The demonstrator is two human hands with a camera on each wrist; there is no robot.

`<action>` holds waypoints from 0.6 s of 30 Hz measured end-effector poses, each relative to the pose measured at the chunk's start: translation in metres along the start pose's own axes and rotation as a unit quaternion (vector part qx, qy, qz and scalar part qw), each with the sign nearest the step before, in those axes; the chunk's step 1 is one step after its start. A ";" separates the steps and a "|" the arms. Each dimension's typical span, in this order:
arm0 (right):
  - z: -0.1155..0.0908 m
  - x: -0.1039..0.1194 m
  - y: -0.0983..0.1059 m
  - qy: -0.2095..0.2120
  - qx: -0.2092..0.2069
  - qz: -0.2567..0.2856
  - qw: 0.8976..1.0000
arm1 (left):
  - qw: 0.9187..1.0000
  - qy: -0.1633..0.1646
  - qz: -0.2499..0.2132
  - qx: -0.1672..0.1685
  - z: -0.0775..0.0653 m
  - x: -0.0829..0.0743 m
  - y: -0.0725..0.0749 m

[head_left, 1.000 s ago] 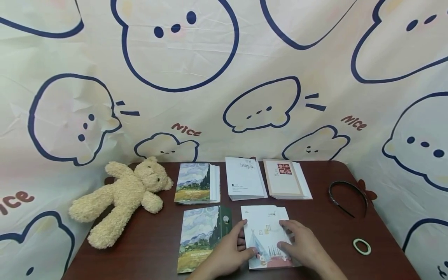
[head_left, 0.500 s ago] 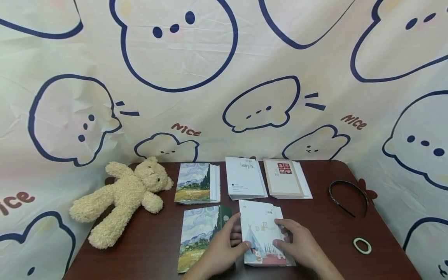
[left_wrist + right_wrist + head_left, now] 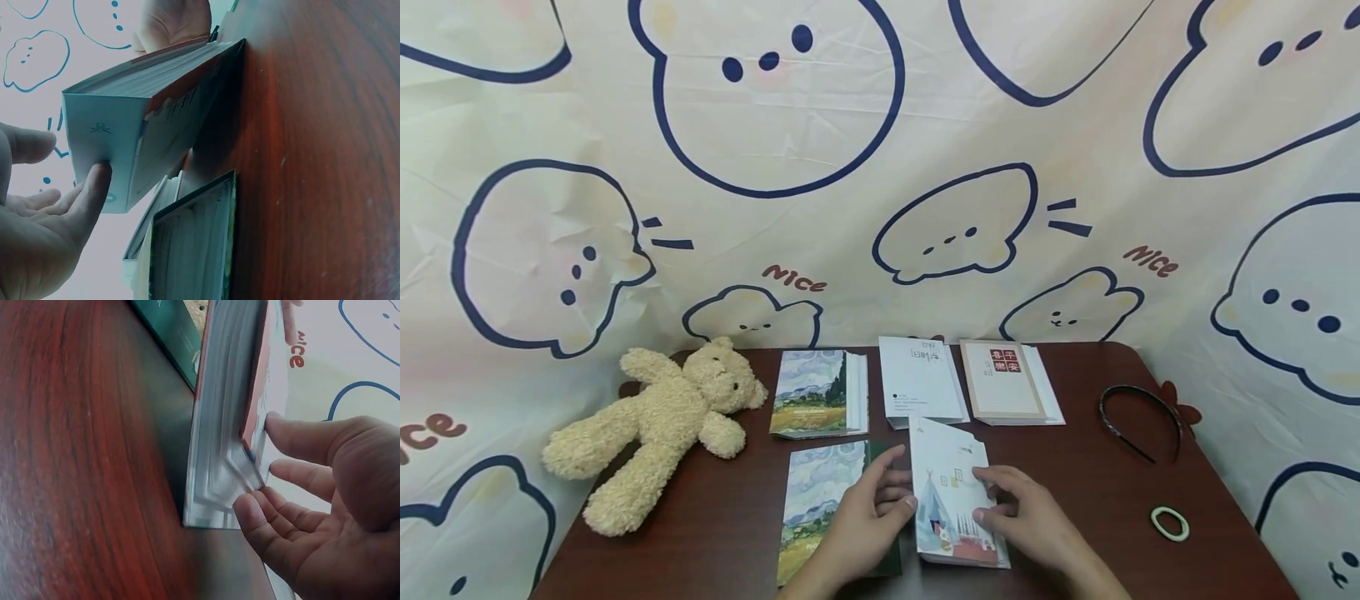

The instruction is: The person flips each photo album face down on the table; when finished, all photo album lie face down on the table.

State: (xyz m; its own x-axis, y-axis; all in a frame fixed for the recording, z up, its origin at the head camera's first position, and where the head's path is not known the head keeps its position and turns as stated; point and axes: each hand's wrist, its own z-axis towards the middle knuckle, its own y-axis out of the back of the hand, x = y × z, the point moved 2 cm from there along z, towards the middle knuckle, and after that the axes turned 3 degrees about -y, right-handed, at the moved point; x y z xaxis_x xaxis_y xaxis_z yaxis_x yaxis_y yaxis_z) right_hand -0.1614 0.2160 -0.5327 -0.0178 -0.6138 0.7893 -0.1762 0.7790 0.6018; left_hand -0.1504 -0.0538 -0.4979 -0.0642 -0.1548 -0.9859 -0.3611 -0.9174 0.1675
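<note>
A white photo album with a blue tent drawing on its cover stands between my two hands. In the left wrist view its spine faces me and it is tilted, one edge off the tabletop. My left hand is beside the spine, fingers mostly straight, one fingertip touching it. On the opposite side my right hand pinches the cover's free edge, thumb and fingers at the page side. Left of them lies a landscape-painting album with a dark green edge, partly hidden by my left hand.
Along the back of the table lie a landscape album, a plain white album and a beige album with red characters. A teddy bear lies at the left. At the right are a headband and a pale green ring.
The tent album has shifted back and slightly left, and its near side now shows more tilt. My left hand's fingers have spread from its edge; my right hand moved left with it.
</note>
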 end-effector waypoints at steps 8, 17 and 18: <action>0.002 0.001 -0.007 0.001 0.013 0.050 0.999 | 1.000 -0.015 -0.007 -0.018 0.001 -0.003 0.003; 0.004 0.005 -0.012 -0.002 0.024 0.073 0.997 | 0.999 -0.005 -0.006 -0.040 0.003 -0.001 0.003; 0.004 0.006 -0.012 -0.001 0.025 0.076 0.997 | 0.999 -0.004 -0.004 -0.043 0.003 -0.001 0.003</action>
State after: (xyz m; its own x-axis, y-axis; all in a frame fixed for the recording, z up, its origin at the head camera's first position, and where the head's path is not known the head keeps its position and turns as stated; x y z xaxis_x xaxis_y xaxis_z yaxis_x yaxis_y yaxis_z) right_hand -0.1633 0.2026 -0.5360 -0.0492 -0.4891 0.8708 -0.2208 0.8556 0.4681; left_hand -0.1545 -0.0555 -0.4964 -0.0692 -0.1451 -0.9870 -0.2799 -0.9468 0.1588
